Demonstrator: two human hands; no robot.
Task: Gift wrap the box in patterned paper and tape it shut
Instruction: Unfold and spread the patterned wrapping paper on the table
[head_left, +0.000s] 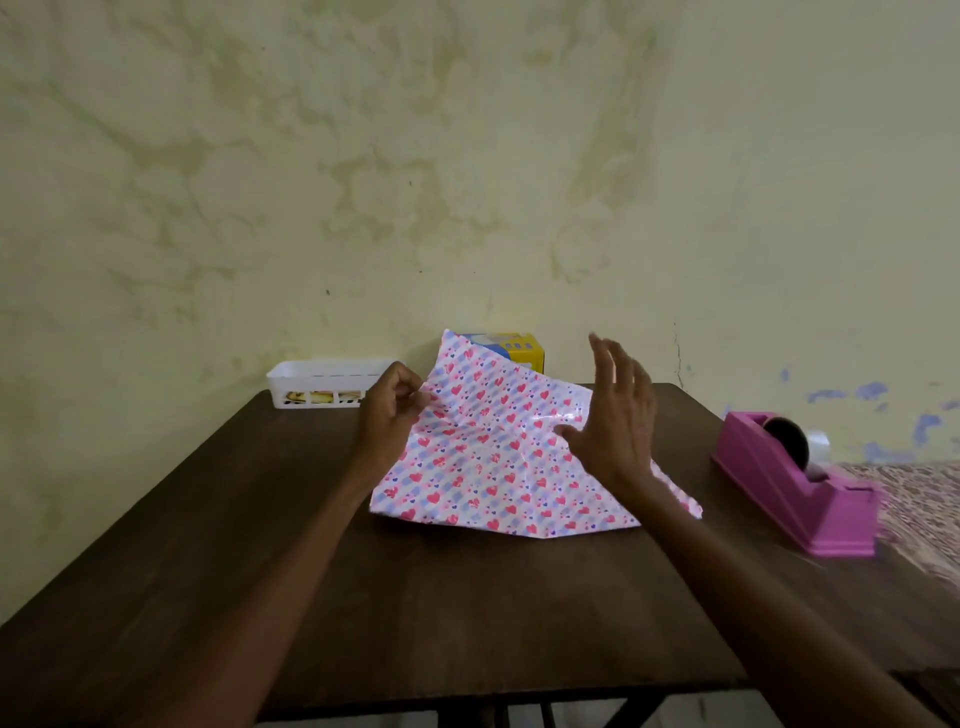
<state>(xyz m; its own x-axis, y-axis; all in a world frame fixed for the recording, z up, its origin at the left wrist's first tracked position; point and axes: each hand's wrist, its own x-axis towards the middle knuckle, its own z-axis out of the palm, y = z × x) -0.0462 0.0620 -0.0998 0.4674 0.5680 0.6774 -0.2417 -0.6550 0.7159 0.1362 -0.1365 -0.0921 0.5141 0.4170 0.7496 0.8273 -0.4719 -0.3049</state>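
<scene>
A sheet of wrapping paper (488, 452) with pink and blue hearts lies on the dark wooden table (415, 597), its far left part lifted. My left hand (387, 410) pinches the paper's left edge and holds it up. With fingers straight and spread, my right hand (618, 415) hovers over the sheet's right side and holds nothing. A yellow and blue box (522, 349) stands at the back of the table against the wall, mostly hidden behind the raised paper.
A pink tape dispenser (795, 493) with a clear tape roll sits at the table's right edge. A white slotted basket (322, 382) stands at the back left. A patterned cloth surface (924, 519) lies to the right of the table.
</scene>
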